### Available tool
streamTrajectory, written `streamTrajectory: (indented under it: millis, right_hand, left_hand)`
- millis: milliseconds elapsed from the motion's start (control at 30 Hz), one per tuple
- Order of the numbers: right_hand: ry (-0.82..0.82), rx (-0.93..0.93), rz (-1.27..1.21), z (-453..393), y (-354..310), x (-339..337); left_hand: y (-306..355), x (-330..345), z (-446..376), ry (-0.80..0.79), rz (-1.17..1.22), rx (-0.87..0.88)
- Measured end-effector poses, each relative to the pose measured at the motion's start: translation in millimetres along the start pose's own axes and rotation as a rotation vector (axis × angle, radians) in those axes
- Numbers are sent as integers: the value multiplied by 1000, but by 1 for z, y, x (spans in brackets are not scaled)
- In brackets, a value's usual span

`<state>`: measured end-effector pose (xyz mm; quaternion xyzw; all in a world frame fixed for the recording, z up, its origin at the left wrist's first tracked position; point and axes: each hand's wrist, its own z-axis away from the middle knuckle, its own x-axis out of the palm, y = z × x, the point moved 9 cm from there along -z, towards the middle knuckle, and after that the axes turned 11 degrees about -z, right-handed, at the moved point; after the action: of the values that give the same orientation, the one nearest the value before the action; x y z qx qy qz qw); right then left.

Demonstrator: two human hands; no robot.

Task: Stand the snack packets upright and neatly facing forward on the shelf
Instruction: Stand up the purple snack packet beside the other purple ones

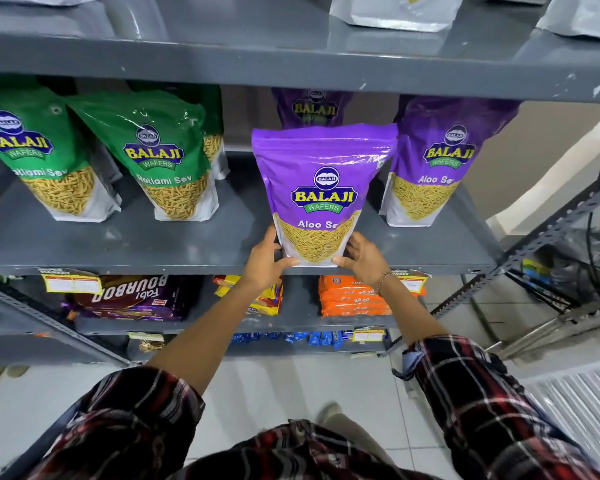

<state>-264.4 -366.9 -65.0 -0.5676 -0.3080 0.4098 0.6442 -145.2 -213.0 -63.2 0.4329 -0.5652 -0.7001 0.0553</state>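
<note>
**Purple packet held at the shelf edge**

Purple Aloo Sev packet (323,195) stands upright at the front edge of the grey shelf (118,244), with its front facing me. I see my left hand (265,259) on its bottom left corner and my right hand (361,256) on its bottom right corner. The fingers (340,261) of both hands pinch the bottom of the packet, thumbs in front and the other fingers tucked behind.

Just behind it stands a second purple packet (314,107), mostly hidden. A third purple packet (433,168) stands to the right, leaning back a bit. On the left side of the same shelf are two green Ratlami Sev packets (160,157), both upright and tilted a little, with another green one half hidden behind them.

On the shelf below lie a brown Bourbon biscuit pack (132,296), a yellow pack (271,299) and orange packs (350,299). My red checked sleeves (471,393) show at the bottom.
</note>
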Motion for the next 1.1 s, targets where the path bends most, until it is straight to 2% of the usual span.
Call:
streamTrajectory:
  millis: [67,133,200,233,367,400,467,533,667,733,800,900,967,1100]
  right_hand:
    - [-35,5,-33,3,-1,0]
    - [3,14,-76,8,-1,-14]
    - [145,0,-62,14,-1,-47]
    - [241,-28,-48,18,-3,-68]
    - [669,-114,46,34,-17,-160]
    - [746,-129,65,34,-22,-180]
    - [810,-135,87,26,-25,-212]
    - [764,-75,128,8,-22,-233]
    - [387,1,338,-35,-15,-244]
    - [229,-10,424,-49,-18,-245]
    - [106,-97,361,-58,-25,-239]
    - [70,-52,121,-63,-19,-240]
    - [84,4,96,-64,-10,-247]
    - [87,-4,71,-54,-5,-252]
  left_hand:
    - [4,1,7,14,56,-7]
    - [2,-8,26,201,90,-78]
    - [11,-11,50,424,66,-87]
    - [27,-4,56,449,23,-26]
    - [120,78,32,113,-171,348]
    - [137,96,19,62,-173,382]
    - [158,125,-14,-7,-134,305]
    - [164,140,-50,-31,-81,161]
    - [157,149,-114,-48,-69,-1]
    - [149,155,-131,-60,-69,-82]
    - [147,162,-139,-34,-57,-103]
    - [141,168,-144,-11,-101,-117]
    - [136,166,-144,-3,-131,-124]
    - [132,165,-137,37,-120,-119]
